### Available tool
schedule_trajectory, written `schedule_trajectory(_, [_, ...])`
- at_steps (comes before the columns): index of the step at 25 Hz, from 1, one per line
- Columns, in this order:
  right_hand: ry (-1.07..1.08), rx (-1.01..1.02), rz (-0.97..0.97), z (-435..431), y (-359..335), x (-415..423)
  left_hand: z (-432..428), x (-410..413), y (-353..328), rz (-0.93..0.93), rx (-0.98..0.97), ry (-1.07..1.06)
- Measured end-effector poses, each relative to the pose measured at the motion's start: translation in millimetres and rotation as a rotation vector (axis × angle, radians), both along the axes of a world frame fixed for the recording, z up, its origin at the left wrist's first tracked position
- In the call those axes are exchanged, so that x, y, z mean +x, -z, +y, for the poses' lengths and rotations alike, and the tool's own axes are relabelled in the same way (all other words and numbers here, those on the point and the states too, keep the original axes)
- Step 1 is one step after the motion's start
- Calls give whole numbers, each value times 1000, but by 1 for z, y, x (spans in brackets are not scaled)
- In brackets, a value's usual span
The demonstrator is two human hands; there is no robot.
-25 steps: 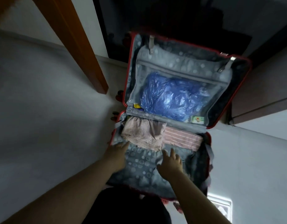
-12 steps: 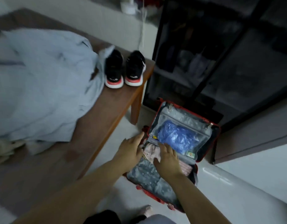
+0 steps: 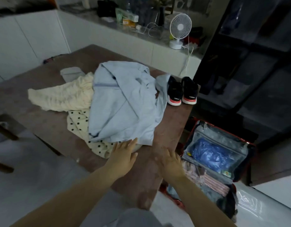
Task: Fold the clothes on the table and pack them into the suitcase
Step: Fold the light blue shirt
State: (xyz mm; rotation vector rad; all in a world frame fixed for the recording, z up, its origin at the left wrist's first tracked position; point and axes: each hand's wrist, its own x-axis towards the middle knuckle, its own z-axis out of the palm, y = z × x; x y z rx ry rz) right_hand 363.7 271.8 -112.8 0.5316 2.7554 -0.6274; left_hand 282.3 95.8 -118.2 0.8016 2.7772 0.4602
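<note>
A light blue shirt [image 3: 125, 104] lies crumpled on the brown table [image 3: 43, 112], over a cream polka-dot garment [image 3: 81, 125] and a cream knit piece [image 3: 63, 95]. My left hand [image 3: 123, 154] reaches with straight fingers to the near hem of the blue shirt. My right hand [image 3: 169, 163] hovers flat and empty over the table's right edge. On the floor to the right lies the open red suitcase [image 3: 249, 161], with a blue plastic bag [image 3: 210, 154] behind its mesh lid pocket and folded striped clothes [image 3: 213, 182] in the lower half.
A pair of black sneakers [image 3: 182, 90] stands on the table's far right corner. A small grey cloth [image 3: 69, 72] lies at the back. Behind, a counter carries a white fan [image 3: 179, 30] and clutter. A dark cabinet [image 3: 256, 54] rises right of the table.
Both hands have left the suitcase and moved up and left to the table. My view has swung from the suitcase to the pile of clothes.
</note>
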Motion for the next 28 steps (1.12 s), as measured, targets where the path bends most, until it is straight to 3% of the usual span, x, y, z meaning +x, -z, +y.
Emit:
schedule_trajectory(10, [-87, -115, -29, -13, 6, -62, -45, -56, -3, -18, -89, -103])
schedule_trajectory(17, [-112, -117, 105, -22, -3, -152, -58, -149, -30, 41, -59, -137])
schedule_trajectory(24, [291, -86, 173, -36, -4, -260, -60, -309, -57, 102, -46, 36])
schedule_trajectory(28, [381, 96, 244, -41, 2, -274, -69, -368, -55, 69, -35, 65])
